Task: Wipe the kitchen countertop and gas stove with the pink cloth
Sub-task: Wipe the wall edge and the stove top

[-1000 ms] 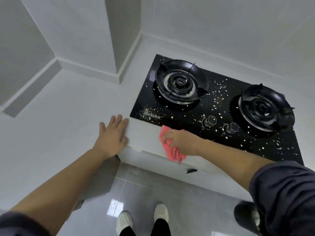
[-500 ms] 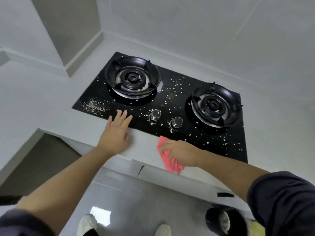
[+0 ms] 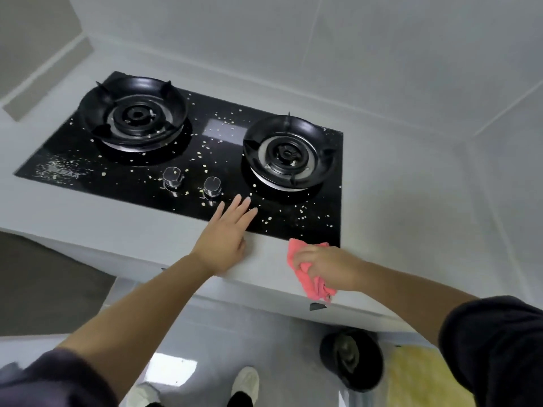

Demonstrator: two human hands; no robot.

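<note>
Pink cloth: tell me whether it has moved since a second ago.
Yes: the pink cloth went right, from left of the gas stove knobs to its front right corner.

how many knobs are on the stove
2. The left knob and the right knob sit side by side near the front of the stove. None seems hidden.

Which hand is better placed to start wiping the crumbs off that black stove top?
The right hand. It grips the pink cloth on the countertop at the front right corner of the gas stove, beside the scattered crumbs. The left hand holds nothing, its straight fingers reaching over the stove's front edge.
</note>
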